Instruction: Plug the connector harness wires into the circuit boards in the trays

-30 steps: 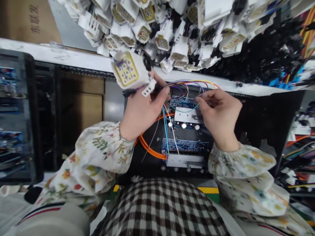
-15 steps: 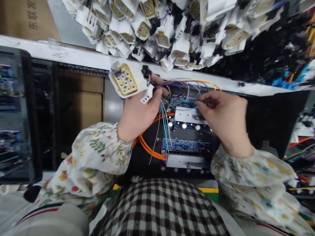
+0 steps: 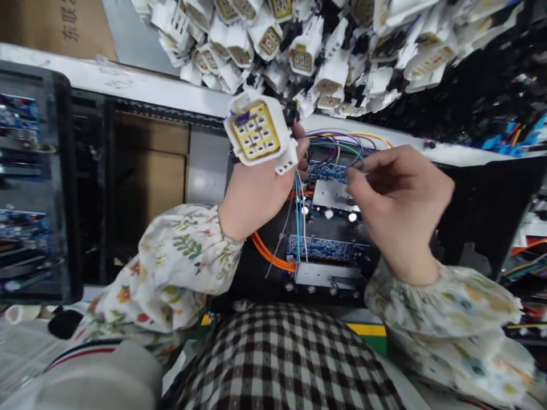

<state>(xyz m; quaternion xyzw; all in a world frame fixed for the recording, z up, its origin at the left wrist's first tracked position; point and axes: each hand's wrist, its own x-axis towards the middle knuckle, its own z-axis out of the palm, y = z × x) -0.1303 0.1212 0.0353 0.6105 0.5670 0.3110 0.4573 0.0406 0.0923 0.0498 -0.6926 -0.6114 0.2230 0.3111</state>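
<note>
Clutching white connector (image 3: 256,130), left hand (image 3: 255,196) grip closed; right hand (image 3: 399,199) pinches wires (image 3: 342,147); connector pile (image 3: 325,51) overhead, boards (image 3: 327,249) beneath.

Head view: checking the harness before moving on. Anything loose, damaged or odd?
One thin grey wire dangles free-ended below the left hand, which holds the white connector; the right hand pinches coloured wires. Nothing else looks damaged.

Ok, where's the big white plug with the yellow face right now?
Head view, upper centre: the plug sits in the left hand, just below the hanging bunch of white plugs and up-left of the blue circuit boards.
</note>
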